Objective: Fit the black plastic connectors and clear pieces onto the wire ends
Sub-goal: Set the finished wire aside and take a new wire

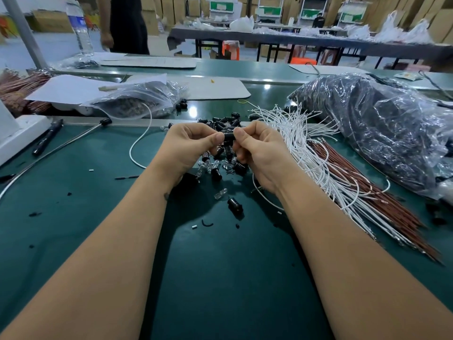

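Note:
My left hand point(190, 146) and my right hand point(259, 149) meet above the green mat, both pinching one black plastic connector point(229, 136) between thumbs and fingers. A pile of loose black connectors point(224, 123) and clear pieces point(208, 165) lies under and behind the hands. One black connector point(234, 204) and one clear piece point(220, 193) lie apart, nearer to me. A white wire point(141, 141) curves off to the left of my left hand. Bundles of white wires point(301, 141) and brown wires point(362, 182) lie to the right.
A large clear bag of dark parts point(382, 128) fills the right side. A smaller bag point(137, 101) and white paper point(71, 90) lie at the back left, with a black marker point(47, 137) and a thin rod point(73, 139). A water bottle point(79, 28) and a person stand beyond.

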### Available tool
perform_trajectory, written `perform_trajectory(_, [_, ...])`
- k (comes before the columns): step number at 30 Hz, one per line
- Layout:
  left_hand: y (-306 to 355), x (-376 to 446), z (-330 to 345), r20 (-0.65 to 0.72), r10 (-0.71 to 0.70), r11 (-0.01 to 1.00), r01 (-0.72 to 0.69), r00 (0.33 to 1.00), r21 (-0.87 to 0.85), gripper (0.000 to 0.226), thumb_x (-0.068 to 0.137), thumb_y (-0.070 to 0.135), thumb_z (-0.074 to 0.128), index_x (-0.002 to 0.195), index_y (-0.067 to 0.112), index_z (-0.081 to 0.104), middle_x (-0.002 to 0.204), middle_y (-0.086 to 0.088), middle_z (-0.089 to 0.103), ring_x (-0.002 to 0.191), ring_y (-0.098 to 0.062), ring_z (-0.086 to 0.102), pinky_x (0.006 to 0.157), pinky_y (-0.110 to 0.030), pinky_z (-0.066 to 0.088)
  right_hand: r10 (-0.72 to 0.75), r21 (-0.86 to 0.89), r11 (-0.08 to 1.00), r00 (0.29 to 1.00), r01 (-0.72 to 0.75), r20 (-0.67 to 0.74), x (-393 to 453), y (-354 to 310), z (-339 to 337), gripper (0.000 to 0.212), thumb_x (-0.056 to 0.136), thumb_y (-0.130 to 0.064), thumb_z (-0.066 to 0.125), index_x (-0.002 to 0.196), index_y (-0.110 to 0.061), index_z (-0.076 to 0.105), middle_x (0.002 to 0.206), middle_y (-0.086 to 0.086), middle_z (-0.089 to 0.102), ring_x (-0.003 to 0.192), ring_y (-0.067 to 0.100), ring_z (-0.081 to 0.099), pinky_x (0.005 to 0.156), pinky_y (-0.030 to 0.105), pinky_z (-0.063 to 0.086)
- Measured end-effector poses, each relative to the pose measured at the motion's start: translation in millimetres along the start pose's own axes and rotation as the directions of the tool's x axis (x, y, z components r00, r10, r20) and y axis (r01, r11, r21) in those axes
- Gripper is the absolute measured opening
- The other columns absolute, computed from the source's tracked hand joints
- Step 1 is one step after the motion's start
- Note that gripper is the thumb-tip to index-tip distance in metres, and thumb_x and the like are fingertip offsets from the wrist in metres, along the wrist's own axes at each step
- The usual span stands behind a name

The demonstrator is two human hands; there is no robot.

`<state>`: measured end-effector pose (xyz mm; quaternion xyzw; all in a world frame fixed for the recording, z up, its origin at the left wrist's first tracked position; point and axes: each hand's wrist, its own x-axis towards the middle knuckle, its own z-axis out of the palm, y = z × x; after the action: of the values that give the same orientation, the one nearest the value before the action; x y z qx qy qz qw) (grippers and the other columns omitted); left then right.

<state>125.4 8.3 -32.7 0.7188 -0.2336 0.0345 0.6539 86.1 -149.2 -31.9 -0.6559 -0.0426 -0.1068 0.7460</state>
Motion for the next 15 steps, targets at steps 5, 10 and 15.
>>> perform_trajectory(5, [-1,-1,2,-0.004,-0.035,0.999,0.035,0.999,-0.022,0.012,0.085,0.013,0.07,0.074,0.008,0.068,0.048,0.008,0.059,0.04,0.002,0.045,0.046,-0.005,0.034,-0.064,-0.04,0.997,0.998,0.065,0.019,-1,1,0,0.021,0.096,-0.011,0.058,0.076,-0.012,0.052,0.059,0.002,0.058,0.05,0.013,0.048,0.05,0.023,0.041])
perform_trajectory(10, [7,1,9,-0.099,0.044,0.999,-0.042,0.994,0.021,0.009,0.085,0.011,0.071,0.078,0.005,0.071,0.057,0.0,0.061,0.05,-0.002,0.052,0.055,-0.012,0.043,-0.136,-0.065,0.99,0.981,0.128,-0.14,2,4,15,0.01,0.096,-0.015,0.058,0.088,-0.011,0.056,0.066,0.001,0.064,0.05,0.01,0.056,0.048,0.021,0.046])
perform_trajectory(15, [26,-2,1,0.065,0.034,0.938,-0.054,0.997,0.341,0.02,0.099,0.01,0.051,0.107,0.016,0.068,0.065,-0.001,0.056,0.048,0.001,0.042,0.051,-0.012,0.036,-0.21,-0.093,0.977,0.936,0.191,-0.282,3,0,16,0.01,0.095,-0.007,0.057,0.093,-0.015,0.051,0.079,0.007,0.064,0.056,0.007,0.062,0.055,0.02,0.05])
